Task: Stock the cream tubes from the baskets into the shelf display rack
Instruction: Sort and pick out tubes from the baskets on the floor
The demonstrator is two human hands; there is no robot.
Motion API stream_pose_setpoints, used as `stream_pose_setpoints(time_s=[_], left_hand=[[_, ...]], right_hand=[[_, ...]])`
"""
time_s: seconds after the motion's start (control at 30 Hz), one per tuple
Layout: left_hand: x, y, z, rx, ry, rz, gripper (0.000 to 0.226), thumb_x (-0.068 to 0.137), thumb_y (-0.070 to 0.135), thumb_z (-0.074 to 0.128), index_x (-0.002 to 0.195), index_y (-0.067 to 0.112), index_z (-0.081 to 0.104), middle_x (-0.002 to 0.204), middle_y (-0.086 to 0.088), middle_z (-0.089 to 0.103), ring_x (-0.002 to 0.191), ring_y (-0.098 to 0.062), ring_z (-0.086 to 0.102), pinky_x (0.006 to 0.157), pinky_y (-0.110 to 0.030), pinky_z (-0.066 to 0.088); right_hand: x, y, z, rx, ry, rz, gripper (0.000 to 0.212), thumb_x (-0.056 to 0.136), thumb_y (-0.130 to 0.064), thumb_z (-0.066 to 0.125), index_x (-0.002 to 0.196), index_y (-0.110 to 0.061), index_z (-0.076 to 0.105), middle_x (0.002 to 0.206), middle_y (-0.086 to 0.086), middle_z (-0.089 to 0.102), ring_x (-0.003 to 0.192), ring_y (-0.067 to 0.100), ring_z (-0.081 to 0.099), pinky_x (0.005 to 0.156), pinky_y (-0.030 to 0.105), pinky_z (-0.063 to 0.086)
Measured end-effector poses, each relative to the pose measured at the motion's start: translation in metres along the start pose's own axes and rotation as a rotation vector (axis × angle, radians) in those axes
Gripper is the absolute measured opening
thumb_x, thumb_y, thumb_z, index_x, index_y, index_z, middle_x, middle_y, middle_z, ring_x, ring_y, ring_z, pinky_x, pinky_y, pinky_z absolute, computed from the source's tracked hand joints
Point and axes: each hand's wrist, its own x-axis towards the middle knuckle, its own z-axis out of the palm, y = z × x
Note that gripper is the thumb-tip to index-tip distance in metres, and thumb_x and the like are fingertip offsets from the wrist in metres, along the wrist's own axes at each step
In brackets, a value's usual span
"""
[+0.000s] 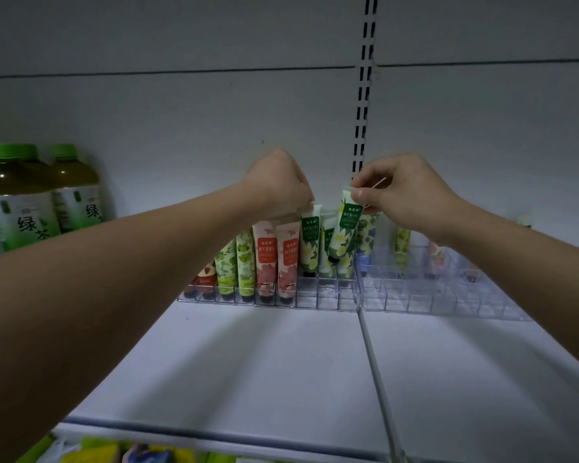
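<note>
While our right hand [405,192] pinches a green tube [344,225] by its crimped top, cap hanging down and tilted left, it hovers just above the rack [328,297]. Standing tubes crowd the slot below. Our left hand [278,183] curls over the neighbouring tube [310,240]; whether it grips, we cannot tell. Tea bottles [37,195] stand well left.

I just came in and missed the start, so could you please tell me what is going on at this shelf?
A person is stocking cream tubes into a clear display rack on a white shelf. The right hand pinches the crimped top of a green tube, tilted, its cap down above the rack. The left hand grips the top of another green tube standing in the rack beside pink tubes. Green tea bottles stand at left.
</note>
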Motion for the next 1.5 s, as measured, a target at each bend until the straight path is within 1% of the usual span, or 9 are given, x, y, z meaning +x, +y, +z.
stream_pose_setpoints(time_s=[0.2, 0.43, 0.6, 0.87, 0.97, 1.1, 1.2, 1.37, 1.5], left_hand=[[0.000, 0.002, -0.001, 0.034, -0.001, 0.008, 0.011, 0.085, 0.008, 0.067, 0.088, 0.009, 0.077, 0.082, -0.005, 0.073, 0.074, -0.017, 0.068, 0.064, -0.027, 0.056], [0.001, -0.004, 0.010, 0.168, -0.025, 0.011, 0.016, 0.088, 0.013, 0.061, 0.094, 0.011, 0.076, 0.084, -0.004, 0.073, 0.071, -0.013, 0.066, 0.053, -0.023, 0.052], [0.002, -0.005, 0.017, 0.308, -0.041, 0.037, 0.016, 0.088, 0.015, 0.061, 0.096, 0.010, 0.074, 0.086, -0.004, 0.073, 0.075, -0.017, 0.067, 0.065, -0.029, 0.058], [-0.059, -0.009, 0.012, 0.365, 0.181, 0.421, 0.020, 0.093, 0.027, 0.052, 0.103, 0.023, 0.069, 0.098, 0.004, 0.066, 0.094, -0.015, 0.055, 0.084, -0.035, 0.050], [-0.105, -0.025, 0.022, 0.363, -0.007, 0.550, 0.023, 0.094, 0.033, 0.047, 0.105, 0.027, 0.067, 0.099, 0.008, 0.063, 0.091, -0.010, 0.054, 0.085, -0.035, 0.050], [-0.146, -0.062, 0.044, 0.371, -0.334, 0.437, 0.041, 0.097, 0.050, 0.035, 0.132, 0.034, 0.050, 0.123, 0.011, 0.052, 0.110, -0.008, 0.044, 0.097, -0.038, 0.043], [-0.151, -0.075, 0.054, 0.293, -0.344, 0.364, 0.047, 0.097, 0.053, 0.033, 0.140, 0.036, 0.042, 0.134, 0.014, 0.043, 0.122, -0.007, 0.035, 0.106, -0.040, 0.034], [-0.150, -0.077, 0.059, 0.332, -0.346, 0.327, 0.052, 0.097, 0.056, 0.032, 0.145, 0.036, 0.036, 0.142, 0.011, 0.038, 0.129, -0.009, 0.029, 0.111, -0.040, 0.026], [-0.151, -0.075, 0.056, 0.343, -0.348, 0.315, 0.052, 0.097, 0.056, 0.032, 0.145, 0.035, 0.037, 0.144, 0.010, 0.038, 0.129, -0.011, 0.031, 0.110, -0.040, 0.027]], right_hand=[[0.000, 0.001, -0.002, 0.008, -0.013, 0.004, 0.005, 0.087, -0.010, 0.069, 0.090, -0.013, 0.072, 0.086, 0.002, 0.070, 0.074, 0.012, 0.068, 0.065, 0.017, 0.053], [-0.002, 0.007, -0.002, 0.009, -0.015, 0.015, 0.005, 0.087, -0.010, 0.070, 0.087, -0.014, 0.073, 0.085, 0.002, 0.070, 0.075, 0.018, 0.070, 0.077, 0.031, 0.060], [-0.005, 0.006, 0.003, -0.011, -0.032, 0.008, 0.006, 0.087, -0.011, 0.070, 0.085, -0.016, 0.072, 0.084, 0.002, 0.071, 0.076, 0.019, 0.070, 0.078, 0.038, 0.060], [-0.006, -0.008, 0.013, -0.074, -0.075, -0.038, 0.010, 0.089, -0.012, 0.067, 0.084, -0.020, 0.070, 0.087, 0.000, 0.068, 0.077, 0.015, 0.068, 0.071, 0.027, 0.057], [-0.007, -0.009, 0.020, -0.151, -0.096, -0.053, 0.011, 0.090, -0.012, 0.066, 0.085, -0.021, 0.070, 0.088, -0.003, 0.067, 0.080, 0.015, 0.067, 0.075, 0.032, 0.057], [-0.008, -0.011, 0.027, -0.242, -0.097, -0.085, 0.008, 0.090, -0.012, 0.066, 0.088, -0.019, 0.070, 0.089, -0.005, 0.066, 0.082, 0.012, 0.063, 0.079, 0.032, 0.055], [-0.007, -0.008, 0.031, -0.262, -0.127, -0.061, 0.010, 0.090, -0.011, 0.065, 0.088, -0.020, 0.068, 0.089, -0.004, 0.065, 0.082, 0.013, 0.063, 0.074, 0.027, 0.052], [-0.006, -0.003, 0.039, -0.299, -0.158, -0.013, 0.012, 0.091, -0.009, 0.063, 0.090, -0.020, 0.068, 0.094, -0.001, 0.066, 0.084, 0.014, 0.062, 0.082, 0.032, 0.055], [-0.009, -0.014, 0.035, -0.390, -0.180, -0.035, 0.012, 0.093, -0.013, 0.062, 0.102, -0.019, 0.068, 0.097, 0.000, 0.064, 0.078, 0.008, 0.057, 0.063, 0.019, 0.046]])
